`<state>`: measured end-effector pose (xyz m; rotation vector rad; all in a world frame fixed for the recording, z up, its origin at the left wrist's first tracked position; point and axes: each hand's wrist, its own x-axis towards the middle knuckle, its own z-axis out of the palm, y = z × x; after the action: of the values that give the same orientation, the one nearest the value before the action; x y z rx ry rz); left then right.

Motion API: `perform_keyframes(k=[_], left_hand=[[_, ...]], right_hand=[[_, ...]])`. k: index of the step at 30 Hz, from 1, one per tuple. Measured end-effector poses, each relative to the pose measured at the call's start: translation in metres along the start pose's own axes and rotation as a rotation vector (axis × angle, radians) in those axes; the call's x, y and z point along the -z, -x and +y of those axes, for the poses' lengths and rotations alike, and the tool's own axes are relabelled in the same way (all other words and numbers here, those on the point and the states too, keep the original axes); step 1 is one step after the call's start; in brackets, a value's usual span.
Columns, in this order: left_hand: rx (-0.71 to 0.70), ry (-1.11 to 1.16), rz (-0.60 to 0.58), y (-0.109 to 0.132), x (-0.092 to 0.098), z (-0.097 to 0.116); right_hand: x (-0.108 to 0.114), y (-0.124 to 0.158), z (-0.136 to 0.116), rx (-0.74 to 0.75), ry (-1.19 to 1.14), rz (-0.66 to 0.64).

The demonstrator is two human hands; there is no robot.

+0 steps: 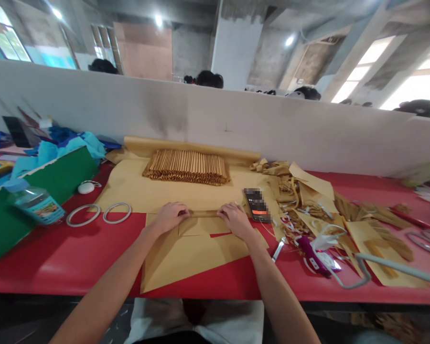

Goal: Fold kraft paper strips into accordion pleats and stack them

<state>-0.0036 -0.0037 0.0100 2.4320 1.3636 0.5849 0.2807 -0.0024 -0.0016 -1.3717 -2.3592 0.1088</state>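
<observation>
My left hand (171,216) and my right hand (233,219) sit a short distance apart at the middle of the table. Both have their fingers curled over a narrow folded strip of brown kraft paper (203,213), one at each end. Their fingertips are partly hidden. Loose brown sheets (186,255) lie under my wrists and reach toward the front edge. Behind the strip, a tightly pleated stack of brown paper (186,167) rests on a larger brown sheet (129,186). A phone (257,204) with a lit screen lies just right of my right hand.
Left are two white rings (117,213), a white tape measure-like disc (89,187), a plastic bottle (39,205) and a green board (68,174). Paper scraps (311,184), a cutter-like silver tool (278,249) and a purple power strip (313,255) crowd the right. A white partition (208,114) stands behind.
</observation>
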Motion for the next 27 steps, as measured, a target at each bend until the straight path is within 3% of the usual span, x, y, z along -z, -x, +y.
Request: perform_keyframes(k=[8, 16, 27], left_hand=[[-0.004, 0.013, 0.017, 0.005, 0.001, 0.002], [-0.038, -0.034, 0.038, 0.007, -0.007, 0.004], [-0.115, -0.041, 0.043, 0.002, -0.01, 0.006]], right_hand=[[0.001, 0.002, 0.003, 0.046, 0.025, 0.017], [-0.012, -0.004, -0.025, 0.157, -0.021, 0.018], [-0.021, -0.011, -0.031, 0.094, -0.07, 0.014]])
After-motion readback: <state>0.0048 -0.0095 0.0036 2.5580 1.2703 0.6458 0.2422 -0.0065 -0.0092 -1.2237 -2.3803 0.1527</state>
